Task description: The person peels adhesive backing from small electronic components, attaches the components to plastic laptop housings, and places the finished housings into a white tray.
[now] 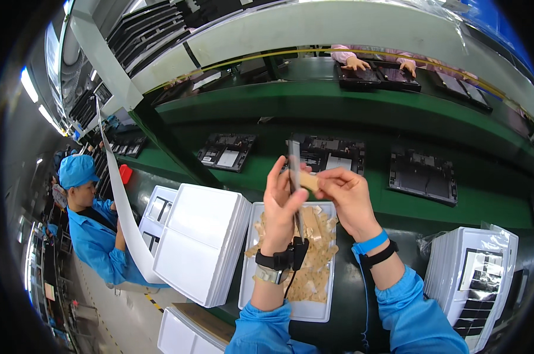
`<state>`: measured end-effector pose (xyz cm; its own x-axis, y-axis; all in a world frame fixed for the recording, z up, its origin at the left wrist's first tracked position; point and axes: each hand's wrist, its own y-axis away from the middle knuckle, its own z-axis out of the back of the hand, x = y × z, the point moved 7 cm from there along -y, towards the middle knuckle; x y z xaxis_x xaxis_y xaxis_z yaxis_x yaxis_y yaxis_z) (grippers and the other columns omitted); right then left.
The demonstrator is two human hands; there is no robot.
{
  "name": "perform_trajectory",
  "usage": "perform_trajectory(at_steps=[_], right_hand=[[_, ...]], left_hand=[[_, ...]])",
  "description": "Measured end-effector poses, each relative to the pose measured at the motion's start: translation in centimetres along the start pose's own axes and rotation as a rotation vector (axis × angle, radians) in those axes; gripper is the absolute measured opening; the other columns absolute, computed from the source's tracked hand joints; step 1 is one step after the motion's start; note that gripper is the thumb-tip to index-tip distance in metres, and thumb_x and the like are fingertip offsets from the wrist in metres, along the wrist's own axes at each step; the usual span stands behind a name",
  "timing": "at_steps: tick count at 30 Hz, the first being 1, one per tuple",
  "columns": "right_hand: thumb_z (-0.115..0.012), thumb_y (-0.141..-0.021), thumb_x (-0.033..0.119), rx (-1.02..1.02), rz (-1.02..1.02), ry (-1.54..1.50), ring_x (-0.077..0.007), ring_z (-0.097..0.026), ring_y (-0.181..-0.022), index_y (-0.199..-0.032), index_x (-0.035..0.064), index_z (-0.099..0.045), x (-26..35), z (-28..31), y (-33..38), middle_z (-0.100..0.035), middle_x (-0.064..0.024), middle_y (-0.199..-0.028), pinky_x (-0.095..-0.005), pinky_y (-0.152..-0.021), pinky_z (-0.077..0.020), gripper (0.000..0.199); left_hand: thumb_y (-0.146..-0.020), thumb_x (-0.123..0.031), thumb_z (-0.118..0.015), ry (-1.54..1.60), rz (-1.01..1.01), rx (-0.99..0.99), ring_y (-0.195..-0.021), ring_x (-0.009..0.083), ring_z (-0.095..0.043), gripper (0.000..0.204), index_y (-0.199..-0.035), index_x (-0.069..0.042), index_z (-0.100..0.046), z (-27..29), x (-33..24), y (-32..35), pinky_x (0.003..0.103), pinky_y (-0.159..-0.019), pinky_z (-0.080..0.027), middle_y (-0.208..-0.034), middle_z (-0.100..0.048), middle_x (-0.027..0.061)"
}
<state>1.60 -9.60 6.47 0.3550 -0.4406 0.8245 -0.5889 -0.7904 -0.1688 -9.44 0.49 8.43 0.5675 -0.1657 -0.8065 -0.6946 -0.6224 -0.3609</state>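
My left hand (281, 206) is raised over a white tray, with its fingers and thumb around a thin, flat grey piece (295, 162) seen nearly edge-on. Close beside it, my right hand (350, 197) pinches a small tan strip (307, 180) between thumb and fingertips. The strip reaches from the right fingertips to the grey piece; whether it is stuck to it I cannot tell. Below both hands lies the white tray (247, 295), holding many loose tan strips (314, 277). Dark bands circle both my wrists, and a blue strap with a coiled cord is on the right one.
Stacked white trays (199, 227) stand to the left, and another stack (473, 283) stands at the right. Opened black device housings (423, 177) lie along the green bench. A co-worker in blue (95, 230) sits at far left; another person's hands (356, 63) touch a device across the bench.
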Motion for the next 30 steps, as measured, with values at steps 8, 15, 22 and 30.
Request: perform_trajectory(at_steps=[8,15,22,30], right_hand=[[-0.081,-0.091,-0.001,0.066,0.283,0.557,-0.0131,-0.077,-0.087,-0.106,-0.0065,-0.078,1.8,-5.1,2.7,-0.078,-0.0094,-0.1,-0.0266,-0.078,-0.0622,0.016],[-0.079,-0.091,-0.003,0.041,0.049,0.286,-0.0135,-0.076,-0.088,-0.102,-0.007,-0.076,0.6,-3.5,2.0,-0.078,-0.0092,-0.1,-0.0271,-0.079,-0.0628,0.011],[-0.076,-0.089,-0.004,0.059,0.355,0.648,-0.0133,-0.075,-0.086,-0.103,-0.0024,-0.078,1.6,-4.3,2.7,-0.077,-0.0094,-0.096,-0.0283,-0.078,-0.0616,0.015],[-0.077,-0.087,-0.006,0.086,0.349,0.779,-0.0145,-0.076,-0.081,-0.101,-0.0022,-0.08,1.6,-6.6,4.5,-0.076,-0.0106,-0.093,-0.025,-0.075,-0.0608,0.015]], left_hand=[[-0.093,-0.002,-0.079,-0.192,-0.148,-0.238,-0.134,0.0256,-0.057,0.085,-0.162,0.002,-0.029,3.0,-0.8,0.4,0.039,-0.113,-0.046,-0.143,-0.057,0.0171],[-0.091,-0.014,-0.081,-0.173,-0.055,-0.034,-0.137,0.0305,-0.057,0.084,-0.16,-0.001,-0.036,2.4,-0.5,-0.2,0.044,-0.116,-0.046,-0.145,-0.056,0.019],[-0.101,-0.033,-0.071,0.005,-0.157,-0.254,-0.141,0.0375,-0.052,0.068,-0.155,-0.004,-0.041,5.8,-1.8,-0.1,0.055,-0.122,-0.041,-0.148,-0.054,0.0178],[-0.103,-0.025,-0.07,-0.006,-0.149,-0.244,-0.137,0.0347,-0.056,0.06,-0.153,-0.004,-0.045,5.6,-1.5,0.2,0.054,-0.118,-0.046,-0.146,-0.056,0.015]])
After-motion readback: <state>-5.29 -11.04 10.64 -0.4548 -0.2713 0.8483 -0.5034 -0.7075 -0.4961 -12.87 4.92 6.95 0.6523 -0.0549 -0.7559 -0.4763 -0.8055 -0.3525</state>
